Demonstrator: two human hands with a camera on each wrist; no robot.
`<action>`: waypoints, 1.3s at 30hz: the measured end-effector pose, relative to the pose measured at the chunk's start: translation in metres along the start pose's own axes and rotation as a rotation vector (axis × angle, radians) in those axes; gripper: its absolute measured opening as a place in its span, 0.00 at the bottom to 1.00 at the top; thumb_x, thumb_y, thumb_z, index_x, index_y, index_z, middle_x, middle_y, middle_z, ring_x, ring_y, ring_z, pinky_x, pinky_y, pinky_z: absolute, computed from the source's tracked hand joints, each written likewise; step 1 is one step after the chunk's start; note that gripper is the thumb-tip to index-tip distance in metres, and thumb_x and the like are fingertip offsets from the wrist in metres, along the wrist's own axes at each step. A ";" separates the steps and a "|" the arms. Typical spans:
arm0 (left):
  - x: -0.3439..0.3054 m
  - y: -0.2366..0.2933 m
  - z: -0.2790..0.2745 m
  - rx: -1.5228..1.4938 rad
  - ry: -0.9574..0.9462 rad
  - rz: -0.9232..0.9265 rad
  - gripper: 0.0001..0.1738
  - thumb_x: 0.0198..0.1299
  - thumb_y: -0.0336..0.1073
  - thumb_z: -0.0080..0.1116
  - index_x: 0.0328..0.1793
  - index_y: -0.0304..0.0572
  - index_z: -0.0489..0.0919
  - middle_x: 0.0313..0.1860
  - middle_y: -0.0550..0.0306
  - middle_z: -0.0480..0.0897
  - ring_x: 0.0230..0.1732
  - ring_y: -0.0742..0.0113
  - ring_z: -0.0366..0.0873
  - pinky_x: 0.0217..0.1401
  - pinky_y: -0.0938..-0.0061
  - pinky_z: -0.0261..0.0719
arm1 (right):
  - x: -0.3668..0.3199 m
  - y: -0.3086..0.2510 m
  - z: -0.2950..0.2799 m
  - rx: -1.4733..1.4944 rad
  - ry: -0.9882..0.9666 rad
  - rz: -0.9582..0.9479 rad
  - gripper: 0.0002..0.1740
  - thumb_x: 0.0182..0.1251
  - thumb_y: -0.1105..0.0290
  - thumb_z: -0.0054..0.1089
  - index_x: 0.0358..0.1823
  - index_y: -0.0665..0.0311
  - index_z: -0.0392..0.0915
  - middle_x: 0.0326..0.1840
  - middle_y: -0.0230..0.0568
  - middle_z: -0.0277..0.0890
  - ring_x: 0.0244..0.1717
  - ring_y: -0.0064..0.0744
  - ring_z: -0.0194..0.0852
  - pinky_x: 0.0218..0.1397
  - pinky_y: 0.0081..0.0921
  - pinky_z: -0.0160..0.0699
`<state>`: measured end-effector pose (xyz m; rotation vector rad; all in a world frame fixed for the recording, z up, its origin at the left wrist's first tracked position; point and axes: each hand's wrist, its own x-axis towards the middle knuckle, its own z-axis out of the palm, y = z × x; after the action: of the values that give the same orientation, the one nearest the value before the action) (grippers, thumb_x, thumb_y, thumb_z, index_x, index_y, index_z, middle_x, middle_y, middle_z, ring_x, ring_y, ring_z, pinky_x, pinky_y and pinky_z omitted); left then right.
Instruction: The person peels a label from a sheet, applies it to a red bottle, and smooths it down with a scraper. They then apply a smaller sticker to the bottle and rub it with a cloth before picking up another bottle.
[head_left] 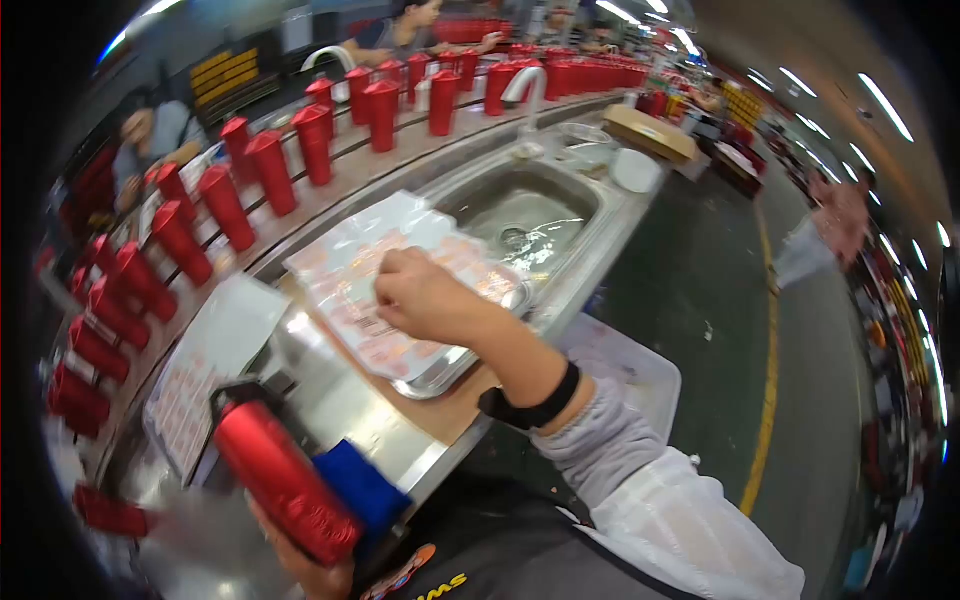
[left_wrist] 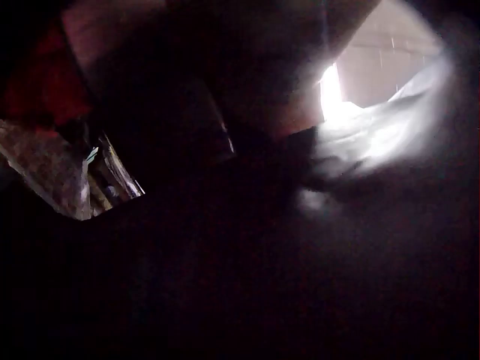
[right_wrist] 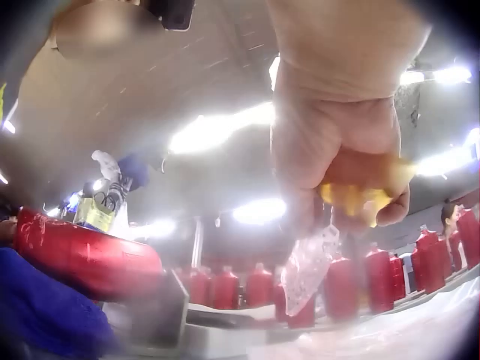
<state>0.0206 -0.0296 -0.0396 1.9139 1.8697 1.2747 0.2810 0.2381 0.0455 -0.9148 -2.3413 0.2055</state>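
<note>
At the bottom of the head view my left hand (head_left: 300, 562) grips a glossy red tumbler (head_left: 285, 480) from below, with a blue cloth (head_left: 360, 487) beside it. The left wrist view is mostly too dark to read. My right hand (head_left: 425, 298) is over a white sheet with pinkish patches (head_left: 350, 260), its fingers curled. In the right wrist view the same hand (right_wrist: 341, 135) pinches a clear, pink-patterned film piece (right_wrist: 309, 274) that hangs down; something yellow (right_wrist: 356, 201) shows at its fingers, too blurred to identify.
Beyond the sheet is a metal sink (head_left: 520, 225) with water and a faucet (head_left: 530, 95). Rows of red tumblers (head_left: 225, 208) line the counter's far side. A second patterned sheet (head_left: 225, 330) lies left, a metal tray (head_left: 440, 375) lies under the first, and people sit across.
</note>
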 end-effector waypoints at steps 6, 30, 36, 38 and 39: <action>-0.001 0.022 -0.007 0.102 -0.013 0.072 0.63 0.52 0.52 0.70 0.80 0.24 0.44 0.74 0.30 0.62 0.73 0.34 0.62 0.75 0.54 0.59 | -0.003 -0.031 -0.011 0.136 -0.025 -0.142 0.08 0.58 0.73 0.66 0.30 0.67 0.74 0.47 0.48 0.74 0.52 0.50 0.71 0.58 0.37 0.70; 0.001 0.047 -0.028 0.391 -0.080 0.123 0.67 0.43 0.53 0.76 0.79 0.24 0.46 0.65 0.25 0.70 0.66 0.29 0.69 0.72 0.38 0.57 | 0.002 -0.110 -0.005 0.464 -0.147 -0.137 0.06 0.61 0.74 0.66 0.33 0.67 0.77 0.50 0.48 0.75 0.52 0.44 0.75 0.55 0.33 0.72; 0.012 0.038 -0.043 0.084 -0.113 0.147 0.59 0.49 0.59 0.71 0.78 0.33 0.55 0.76 0.21 0.53 0.76 0.25 0.52 0.77 0.41 0.47 | 0.004 -0.119 -0.001 0.631 -0.172 -0.130 0.06 0.61 0.74 0.68 0.34 0.65 0.78 0.52 0.44 0.75 0.49 0.36 0.75 0.46 0.27 0.75; 0.028 0.042 -0.054 0.049 -0.041 0.155 0.49 0.53 0.59 0.69 0.74 0.37 0.64 0.76 0.27 0.57 0.78 0.29 0.47 0.78 0.44 0.47 | 0.007 -0.122 0.001 0.636 -0.163 -0.214 0.05 0.61 0.74 0.68 0.34 0.65 0.79 0.53 0.44 0.74 0.48 0.34 0.74 0.44 0.25 0.75; 0.039 0.040 -0.056 0.067 -0.008 0.152 0.46 0.54 0.58 0.68 0.72 0.37 0.67 0.75 0.27 0.60 0.78 0.29 0.48 0.78 0.44 0.48 | 0.009 -0.125 0.003 0.642 -0.162 -0.257 0.05 0.61 0.74 0.68 0.34 0.65 0.79 0.54 0.43 0.74 0.48 0.33 0.74 0.43 0.24 0.75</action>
<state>0.0071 -0.0270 0.0382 2.1291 1.8149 1.2584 0.2043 0.1506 0.0908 -0.2885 -2.2770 0.8871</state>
